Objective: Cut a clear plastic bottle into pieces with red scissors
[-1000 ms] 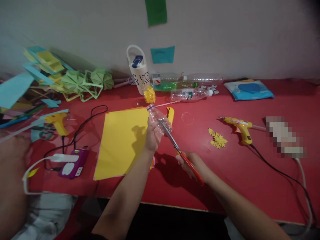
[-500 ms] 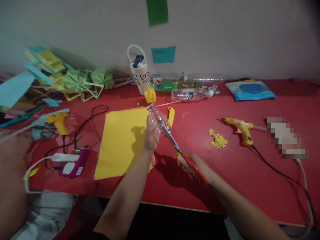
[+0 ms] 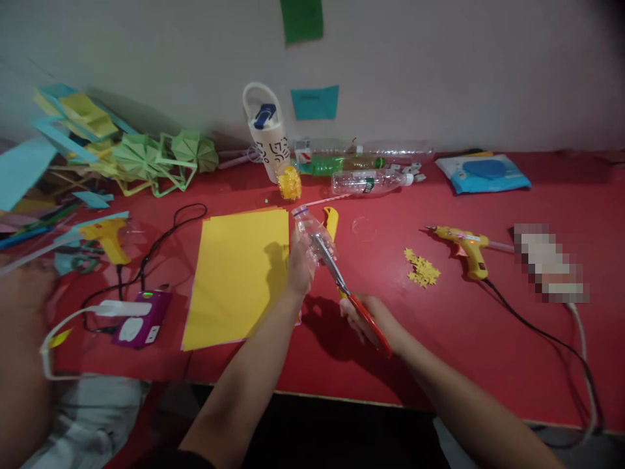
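Well, the big red table (image 3: 488,339) sits under it all, and the 2 hands meet above its middle. The right hand (image 3: 383,314) is wrapped around the red handles of the long scissors (image 3: 343,285). They look hard and a bit heavy, so the handles are the good place to hold, with fingers away from the blades. The left hand (image 3: 300,264) is curled around the clear bottle piece (image 3: 308,221), gripping its side. This piece is up by the right edge of the yellow paper (image 3: 239,280), tilted, with its neck pointing away. The blades reach to it, but I can't tell if they are inside or in front. It looks light, slick and thin. I think its sides will bend if squeezed and its edge may scratch, so the stiffer neck is a good spot to grab.

Now for things that hold stuff. The blue and white pack (image 3: 508,179) lies flat, and what is inside is hidden. The tall white bottle (image 3: 271,146) has a lid, so I can't see in. A see-through bottle (image 3: 359,182) lies on its side, white cap on. Behind it lies a green bottle (image 3: 329,165); I can't tell if the green is drink or plastic.
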Tool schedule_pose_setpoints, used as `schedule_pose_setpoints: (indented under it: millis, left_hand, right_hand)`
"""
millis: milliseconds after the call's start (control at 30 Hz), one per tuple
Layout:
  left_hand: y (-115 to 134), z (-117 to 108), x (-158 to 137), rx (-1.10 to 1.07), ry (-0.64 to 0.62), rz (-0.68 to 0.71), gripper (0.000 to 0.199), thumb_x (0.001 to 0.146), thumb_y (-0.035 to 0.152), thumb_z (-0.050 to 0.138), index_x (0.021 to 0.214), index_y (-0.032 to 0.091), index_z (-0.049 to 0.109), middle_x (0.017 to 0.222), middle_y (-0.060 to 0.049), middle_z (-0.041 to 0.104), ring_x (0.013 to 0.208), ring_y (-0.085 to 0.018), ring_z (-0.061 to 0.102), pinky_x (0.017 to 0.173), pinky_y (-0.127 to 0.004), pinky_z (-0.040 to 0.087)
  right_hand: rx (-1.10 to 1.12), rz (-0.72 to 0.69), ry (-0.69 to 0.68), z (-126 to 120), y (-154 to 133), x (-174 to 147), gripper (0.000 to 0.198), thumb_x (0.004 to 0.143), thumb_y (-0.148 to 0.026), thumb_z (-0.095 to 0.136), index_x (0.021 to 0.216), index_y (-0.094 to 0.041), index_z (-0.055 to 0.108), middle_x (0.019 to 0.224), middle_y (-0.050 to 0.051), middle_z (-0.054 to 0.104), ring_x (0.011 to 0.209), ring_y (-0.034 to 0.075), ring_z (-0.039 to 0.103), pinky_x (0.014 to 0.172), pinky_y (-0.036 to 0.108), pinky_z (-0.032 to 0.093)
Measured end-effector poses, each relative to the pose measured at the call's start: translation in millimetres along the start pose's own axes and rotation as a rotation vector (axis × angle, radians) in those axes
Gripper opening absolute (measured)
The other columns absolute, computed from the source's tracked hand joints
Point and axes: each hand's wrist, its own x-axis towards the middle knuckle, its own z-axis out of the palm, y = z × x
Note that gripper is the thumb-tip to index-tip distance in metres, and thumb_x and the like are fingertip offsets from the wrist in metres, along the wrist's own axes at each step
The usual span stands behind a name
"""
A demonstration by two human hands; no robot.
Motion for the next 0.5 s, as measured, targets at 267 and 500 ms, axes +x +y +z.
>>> schedule_pose_setpoints:
  millis: [267, 500]
  left_hand:
    - [2.7, 2.6, -2.9, -0.05, -0.001, -0.021, 0.04, 0.072, 0.063, 0.072, 0.096, 0.033, 0.061, 0.081, -0.002, 0.071, 0.103, -0.032, 0.068, 0.079, -0.044, 0.052]
    - [-1.7, 7.3, -6.4, 0.046, -0.059, -0.02, 0.055, 0.067, 0.067, 0.073, 0.108, 0.032, 0.062, 0.092, -0.005, 0.072, 0.1, -0.031, 0.068, 0.075, -0.043, 0.053]
  right_hand:
    - [-0.008, 0.016, 0.032, 3.9, -4.0, -1.4, 0.058, 0.079, -0.08, 0.051, 0.065, -0.024, 0.041, 0.047, -0.008, 0.038, 0.036, 0.008, 0.035, 0.035, 0.023, 0.031]
    - [0.032, -0.048, 0.03, -1.0, -8.3, -3.5, 0.06, 0.08, -0.083, 0.045, 0.067, -0.024, 0.04, 0.047, -0.009, 0.038, 0.036, 0.007, 0.037, 0.039, 0.023, 0.035]
